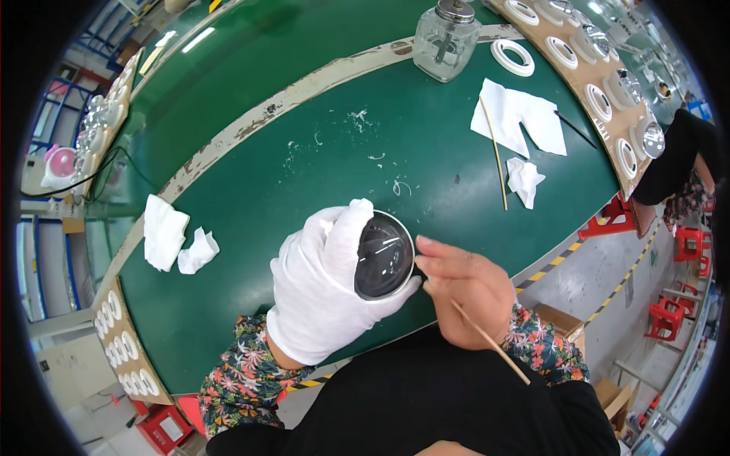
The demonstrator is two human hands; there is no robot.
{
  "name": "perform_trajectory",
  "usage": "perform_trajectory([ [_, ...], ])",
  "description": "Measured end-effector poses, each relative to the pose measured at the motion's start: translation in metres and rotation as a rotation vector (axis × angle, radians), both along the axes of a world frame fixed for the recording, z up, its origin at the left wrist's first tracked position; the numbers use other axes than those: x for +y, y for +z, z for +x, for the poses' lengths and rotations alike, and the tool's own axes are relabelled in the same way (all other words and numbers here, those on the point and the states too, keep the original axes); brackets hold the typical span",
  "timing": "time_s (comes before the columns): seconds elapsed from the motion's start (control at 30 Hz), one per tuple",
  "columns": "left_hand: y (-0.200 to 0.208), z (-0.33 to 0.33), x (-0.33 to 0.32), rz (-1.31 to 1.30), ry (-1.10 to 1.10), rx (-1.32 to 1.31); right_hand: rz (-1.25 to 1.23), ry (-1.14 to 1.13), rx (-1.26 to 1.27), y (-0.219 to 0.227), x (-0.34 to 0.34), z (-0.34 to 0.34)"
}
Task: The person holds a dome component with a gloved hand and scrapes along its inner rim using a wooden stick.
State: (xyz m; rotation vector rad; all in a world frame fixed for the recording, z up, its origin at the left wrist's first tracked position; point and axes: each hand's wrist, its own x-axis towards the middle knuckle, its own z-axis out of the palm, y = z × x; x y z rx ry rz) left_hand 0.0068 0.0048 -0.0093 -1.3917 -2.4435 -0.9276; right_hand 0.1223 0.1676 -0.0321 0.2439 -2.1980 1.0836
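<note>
My left hand (319, 277), in a white glove, is wrapped round a round part with a dark, glossy, glass-like face (385, 257) and a white rim. Light streaks reflect off that face. Just right of the rim is my bare right hand (468, 285), its fingers bent and its fingertips at or very near the rim; contact cannot be told. A thin wooden stick (494, 343) is held in this hand and sticks out below the palm toward my body. The stick's other end is hidden by the hand.
White shavings (357, 118) lie on the green table (251, 205). White cloths (163, 232) are at left, others (506, 114) at right beside another stick (496, 159). Behind stand a glass bottle (447, 42) and white ring (512, 58). Boards hold rings and clear domes (625, 87).
</note>
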Motion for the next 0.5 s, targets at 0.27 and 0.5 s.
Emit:
perform_trajectory([
  [0.27, 0.0007, 0.0002, -0.0007, -0.007, 0.009, 0.007, 0.024, -0.003, 0.003, -0.0008, 0.0015, -0.0030],
  [0.5, -0.0017, 0.0015, -0.0007, 0.014, 0.008, 0.007, 0.035, 0.038, 0.043, -0.0023, 0.0023, -0.0006],
])
